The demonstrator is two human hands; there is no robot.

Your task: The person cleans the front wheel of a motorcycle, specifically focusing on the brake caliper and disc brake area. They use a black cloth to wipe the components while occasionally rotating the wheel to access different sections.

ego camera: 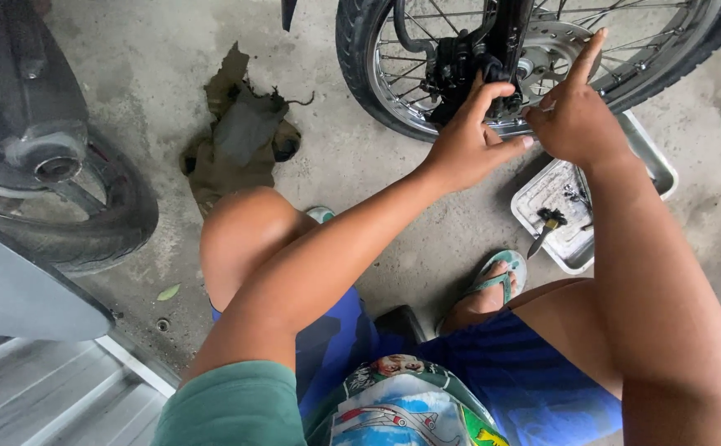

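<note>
**Both arms stretched forward, hands side by side**

The person squats with knees bent and both bare arms reaching ahead. The left hand (468, 140) has its fingers curled forward and its thumb pointing right, toward the other hand. The right hand (573, 114) sits just beside it, index finger raised straight up, remaining fingers folded in. The two hands nearly touch.

The spoked wheel (534, 58) stands ahead of the person on the floor (154, 66). Both hands meet at its brake caliper (468, 74): left hand (468, 140) left, right hand (575, 116) right. A tray (571, 211) lies beneath the right forearm. A rag (240, 136) lies left; another wheel (54, 190) stands far left.
</note>
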